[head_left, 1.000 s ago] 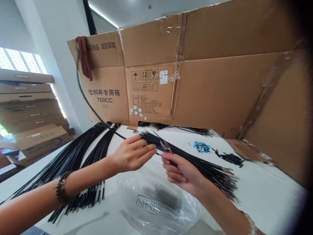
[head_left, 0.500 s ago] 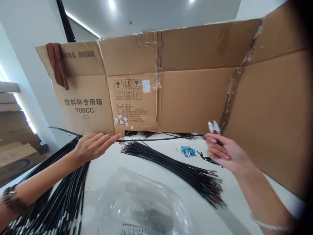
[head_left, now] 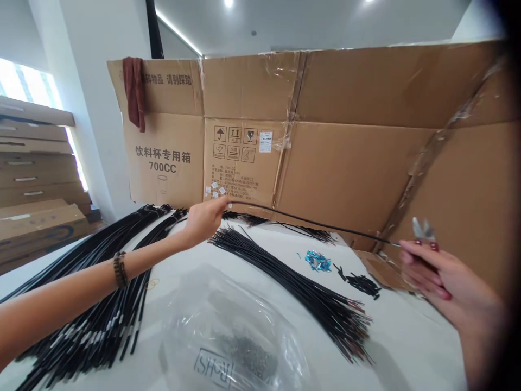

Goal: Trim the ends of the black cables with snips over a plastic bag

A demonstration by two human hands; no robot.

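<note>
A single thin black cable [head_left: 309, 221] runs between my two hands above the table, bowing gently. My left hand [head_left: 207, 217] is closed round its left end, fingers pinched. At the right, my right hand [head_left: 435, 277] grips the cable's other end, where a short lighter tip shows. The same hand also holds small scissors [head_left: 424, 231], their silver blades pointing up and spread apart, with red at the handles. Below the cable lies a loose bundle of black cables [head_left: 285, 282] with reddish-brown ends at the right.
More black cables with white-tipped ends [head_left: 93, 304] cover the left side. A clear plastic bag [head_left: 228, 326] lies in front. Blue foil scraps [head_left: 318, 261] and short black offcuts [head_left: 363, 284] sit to the right. A cardboard wall [head_left: 337, 168] stands behind.
My view has swung left. The left hand, flatter along the cable before, now pinches it higher up, and the cable's tail past it no longer shows. The hands are farther apart; the scissor blades are wider.
</note>
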